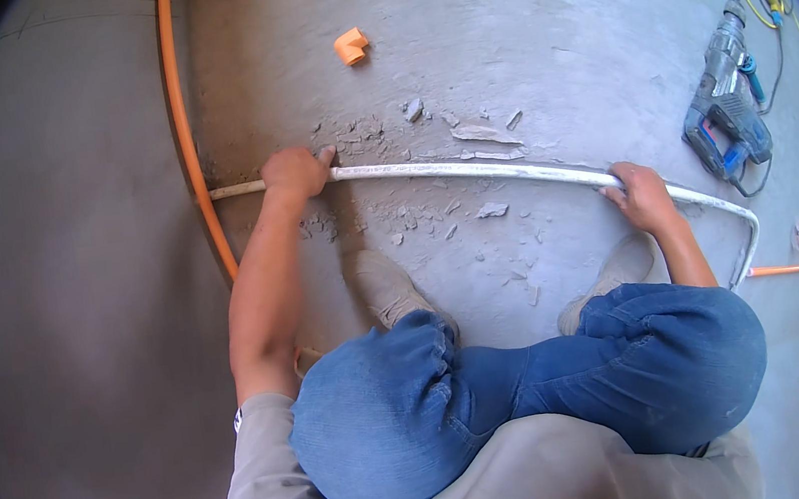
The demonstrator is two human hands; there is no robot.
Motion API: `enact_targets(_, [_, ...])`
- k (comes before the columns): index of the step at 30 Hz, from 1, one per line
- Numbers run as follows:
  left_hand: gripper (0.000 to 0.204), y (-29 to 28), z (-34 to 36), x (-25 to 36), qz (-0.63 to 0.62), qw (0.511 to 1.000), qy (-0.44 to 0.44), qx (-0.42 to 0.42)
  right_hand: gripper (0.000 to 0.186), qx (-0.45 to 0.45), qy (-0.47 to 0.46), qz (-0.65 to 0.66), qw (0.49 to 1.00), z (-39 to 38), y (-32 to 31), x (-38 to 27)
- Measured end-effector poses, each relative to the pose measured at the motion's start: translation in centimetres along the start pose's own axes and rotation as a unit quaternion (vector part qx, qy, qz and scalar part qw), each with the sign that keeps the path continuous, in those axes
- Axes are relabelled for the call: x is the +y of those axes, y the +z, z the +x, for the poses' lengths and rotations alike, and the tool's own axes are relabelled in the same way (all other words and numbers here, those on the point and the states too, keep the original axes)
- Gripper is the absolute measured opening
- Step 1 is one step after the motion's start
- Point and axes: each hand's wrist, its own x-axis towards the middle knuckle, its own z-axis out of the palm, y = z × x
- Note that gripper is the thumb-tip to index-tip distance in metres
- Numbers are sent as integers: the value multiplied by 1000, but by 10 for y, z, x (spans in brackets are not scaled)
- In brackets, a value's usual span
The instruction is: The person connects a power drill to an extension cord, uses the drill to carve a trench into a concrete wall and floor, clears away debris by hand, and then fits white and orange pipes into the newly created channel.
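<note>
Grey shirt closest, blue jeans next, and beyond the shoes runs the white pipe, across the floor. Left hand closed over it, thumb stretched along; right hand curled round it, toward the bend. Nice wide grip! I'd keep pressure even so it doesn't twist. Left end meets the orange pipe; joined or merely touching, hard to tell. Rubble hugs it, the drill crowds the right; best room's ahead, toward the elbow.
</note>
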Motion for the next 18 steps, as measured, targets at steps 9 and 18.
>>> enact_targets(9, [62,24,17,-33,-107,988,111,-29,26,0,9,6,1000,-4,-8,-9])
enact_targets(18, [34,50,-52,-28,-377,897,-8,230,28,-18,12,-8,1000,1,-6,-4])
